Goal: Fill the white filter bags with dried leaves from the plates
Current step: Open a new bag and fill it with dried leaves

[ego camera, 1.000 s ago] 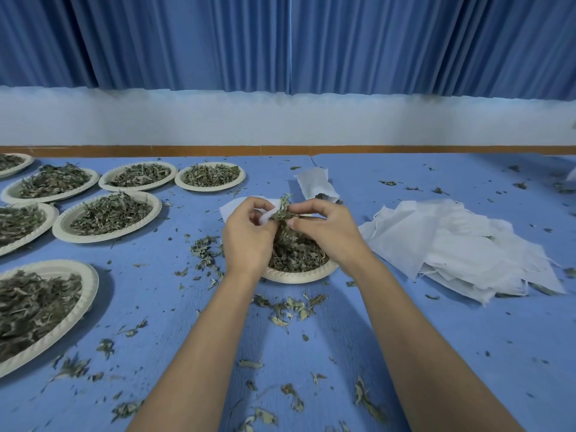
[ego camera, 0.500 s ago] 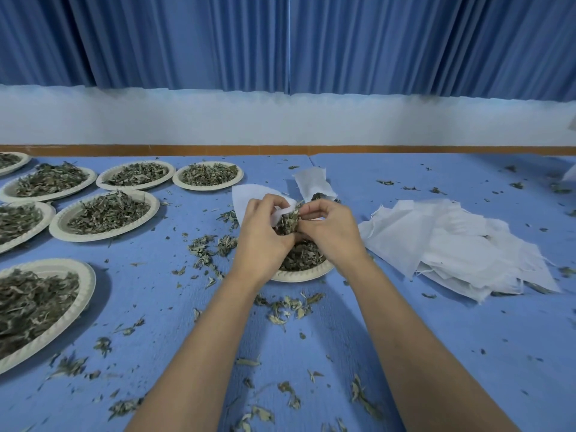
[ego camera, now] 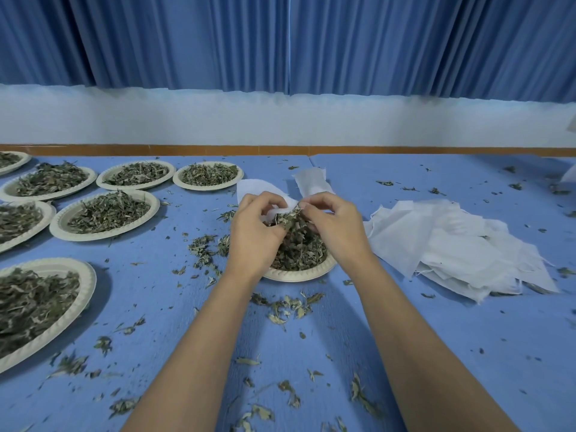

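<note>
Over the plate (ego camera: 299,273), your left hand (ego camera: 254,232) pinches the filter bag (ego camera: 282,210) open while your right hand (ego camera: 335,227) grips a clump of dried leaves (ego camera: 288,221). Push it deep inside, so crumbs drop onto that plate.

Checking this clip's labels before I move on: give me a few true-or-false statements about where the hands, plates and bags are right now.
1. Both hands, left hand and right hand, work above the nearest plate. True.
2. The pile of white bags lies left of that plate. False: it lies to the right.
3. The right hand pinches dried leaves at the mouth of a white filter bag. True.
4. The blue table is free of loose leaves. False: scraps are scattered across it.
5. The plates on the left are empty. False: they hold leaves.
</note>
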Demonstrator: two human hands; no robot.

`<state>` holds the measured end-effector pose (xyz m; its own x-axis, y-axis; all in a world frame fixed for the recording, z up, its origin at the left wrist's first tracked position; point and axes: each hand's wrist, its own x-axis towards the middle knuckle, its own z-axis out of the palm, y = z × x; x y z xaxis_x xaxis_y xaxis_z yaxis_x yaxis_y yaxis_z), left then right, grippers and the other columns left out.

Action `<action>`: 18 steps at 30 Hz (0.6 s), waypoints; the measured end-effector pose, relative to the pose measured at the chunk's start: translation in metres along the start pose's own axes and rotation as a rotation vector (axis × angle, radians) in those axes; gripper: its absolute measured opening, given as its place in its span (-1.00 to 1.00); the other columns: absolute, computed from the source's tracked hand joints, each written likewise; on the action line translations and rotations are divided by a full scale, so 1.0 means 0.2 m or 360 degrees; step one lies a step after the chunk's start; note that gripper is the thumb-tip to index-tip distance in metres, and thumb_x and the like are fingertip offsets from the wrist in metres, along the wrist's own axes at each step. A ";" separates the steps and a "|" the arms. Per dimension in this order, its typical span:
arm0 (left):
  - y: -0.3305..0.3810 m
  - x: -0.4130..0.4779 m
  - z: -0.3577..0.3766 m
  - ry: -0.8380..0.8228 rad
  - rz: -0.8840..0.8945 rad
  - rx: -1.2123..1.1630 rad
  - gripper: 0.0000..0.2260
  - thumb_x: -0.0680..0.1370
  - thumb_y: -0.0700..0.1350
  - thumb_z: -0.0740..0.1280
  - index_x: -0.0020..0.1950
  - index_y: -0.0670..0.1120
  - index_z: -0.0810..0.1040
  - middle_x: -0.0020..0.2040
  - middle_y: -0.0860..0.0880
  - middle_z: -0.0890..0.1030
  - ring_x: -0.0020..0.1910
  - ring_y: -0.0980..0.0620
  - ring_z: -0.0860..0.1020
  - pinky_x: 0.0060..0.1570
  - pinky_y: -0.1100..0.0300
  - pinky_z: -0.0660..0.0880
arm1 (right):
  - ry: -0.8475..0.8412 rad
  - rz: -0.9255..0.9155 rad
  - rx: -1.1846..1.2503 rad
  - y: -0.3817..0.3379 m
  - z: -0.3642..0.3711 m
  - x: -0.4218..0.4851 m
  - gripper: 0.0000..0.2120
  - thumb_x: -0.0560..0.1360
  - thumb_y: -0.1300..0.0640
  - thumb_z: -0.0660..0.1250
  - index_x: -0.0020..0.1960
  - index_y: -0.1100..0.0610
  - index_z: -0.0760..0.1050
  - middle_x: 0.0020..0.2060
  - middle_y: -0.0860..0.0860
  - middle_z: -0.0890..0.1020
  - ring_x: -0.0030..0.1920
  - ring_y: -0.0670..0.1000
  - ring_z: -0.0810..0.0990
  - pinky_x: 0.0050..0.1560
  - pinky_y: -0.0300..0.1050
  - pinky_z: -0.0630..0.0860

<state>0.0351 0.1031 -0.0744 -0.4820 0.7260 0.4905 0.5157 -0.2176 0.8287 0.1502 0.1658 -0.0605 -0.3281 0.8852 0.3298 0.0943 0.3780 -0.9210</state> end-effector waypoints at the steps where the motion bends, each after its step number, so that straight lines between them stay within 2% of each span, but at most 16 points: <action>1: 0.00 0.00 0.00 0.0030 -0.0017 -0.0047 -0.59 0.40 -0.39 0.39 -0.21 0.17 0.47 -0.10 0.11 0.42 -0.17 0.38 0.45 -0.17 0.54 0.37 | -0.0019 0.0035 0.0078 0.00 0.00 0.00 -0.85 0.47 0.17 0.36 -0.23 -0.03 0.59 -0.30 -0.17 0.61 -0.15 -0.08 0.62 -0.09 -0.21 0.57; 3: 0.01 0.01 -0.01 0.0059 -0.0043 -0.0139 -0.62 0.41 -0.38 0.41 -0.23 0.14 0.48 -0.10 0.07 0.45 -0.17 0.36 0.47 -0.15 0.55 0.38 | -0.0040 0.0050 0.0172 0.00 0.00 -0.01 -0.85 0.45 0.20 0.39 -0.26 0.01 0.61 -0.37 -0.14 0.61 -0.25 -0.09 0.61 -0.18 -0.26 0.58; 6: 0.02 0.01 -0.02 0.0045 -0.0043 -0.0195 -0.68 0.42 -0.35 0.43 -0.23 0.09 0.50 -0.08 -0.02 0.47 -0.14 0.24 0.48 -0.15 0.55 0.37 | -0.0008 0.0047 0.0217 -0.01 -0.01 -0.01 -0.89 0.45 0.17 0.40 -0.25 0.03 0.62 -0.39 -0.18 0.63 -0.31 -0.18 0.61 -0.09 -0.21 0.61; 8: 0.02 0.01 -0.02 0.0042 -0.0062 -0.0192 -0.69 0.43 -0.35 0.42 -0.24 0.07 0.50 -0.07 -0.04 0.48 -0.10 0.15 0.49 -0.15 0.54 0.38 | 0.0006 0.0052 0.0272 -0.02 -0.01 -0.01 -0.89 0.44 0.16 0.42 -0.26 0.03 0.62 -0.40 -0.17 0.64 -0.31 -0.18 0.61 -0.09 -0.23 0.61; 12: 0.02 0.02 -0.02 0.0110 -0.0135 -0.0179 -0.70 0.43 -0.38 0.39 -0.26 0.04 0.50 -0.02 -0.07 0.49 -0.08 -0.01 0.54 -0.13 0.33 0.48 | -0.0010 -0.0040 0.0149 -0.02 0.01 -0.04 -0.94 0.41 0.15 0.45 -0.23 0.03 0.66 -0.38 -0.14 0.66 -0.31 -0.20 0.60 -0.21 -0.35 0.51; 13: 0.02 0.01 -0.02 0.0129 -0.0161 -0.0195 -0.70 0.43 -0.38 0.38 -0.26 0.03 0.50 -0.02 -0.04 0.48 -0.10 0.01 0.55 -0.13 0.33 0.48 | 0.0001 -0.0073 0.0111 -0.02 0.02 -0.05 -0.96 0.41 0.14 0.45 -0.21 0.03 0.67 -0.38 -0.16 0.66 -0.31 -0.22 0.60 -0.23 -0.39 0.48; 16: 0.04 0.00 -0.02 0.0181 -0.0202 -0.0205 -0.66 0.45 -0.42 0.33 -0.28 0.04 0.49 -0.06 0.06 0.46 -0.18 0.19 0.52 -0.16 0.51 0.43 | 0.0032 -0.0129 0.0021 -0.02 0.04 -0.06 -0.95 0.42 0.12 0.44 -0.18 0.03 0.68 -0.39 -0.20 0.65 -0.33 -0.28 0.58 -0.29 -0.44 0.44; 18: 0.04 0.00 -0.01 0.0215 -0.0228 -0.0186 -0.66 0.46 -0.42 0.31 -0.28 0.04 0.48 -0.08 0.07 0.48 -0.22 0.18 0.50 -0.29 0.51 0.41 | 0.0021 -0.0131 -0.0011 -0.01 0.05 -0.07 -0.94 0.43 0.12 0.42 -0.15 0.03 0.69 -0.37 -0.21 0.65 -0.31 -0.29 0.59 -0.30 -0.46 0.43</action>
<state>0.0374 0.0998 -0.0677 -0.6392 0.6624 0.3906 0.3534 -0.1981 0.9143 0.1442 0.1502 -0.0643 -0.3226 0.8544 0.4073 0.0740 0.4517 -0.8891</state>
